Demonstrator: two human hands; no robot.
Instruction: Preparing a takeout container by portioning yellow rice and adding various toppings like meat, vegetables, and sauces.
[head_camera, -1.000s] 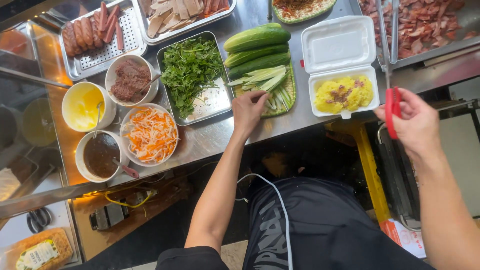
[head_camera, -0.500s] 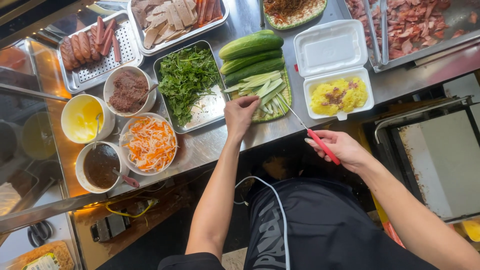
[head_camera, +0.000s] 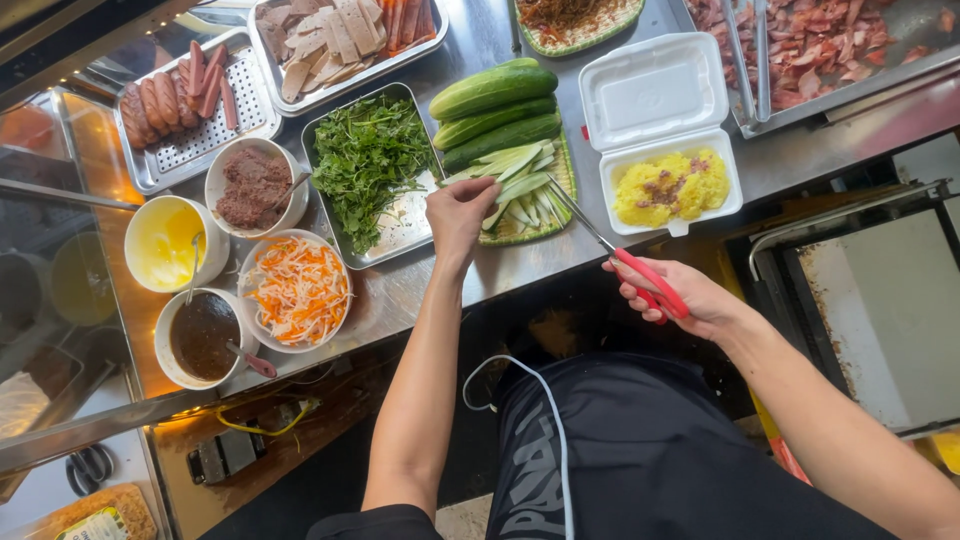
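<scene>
Red scissors (head_camera: 640, 270) now nearer cucumber strips (head_camera: 520, 185).

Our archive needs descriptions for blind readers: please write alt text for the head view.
A person's left hand reaches to cucumber strips on a green tray, while the right hand holds red-handled scissors pointed at them. Nearby on the steel counter sit herbs and an open foam box of yellow rice.
</scene>
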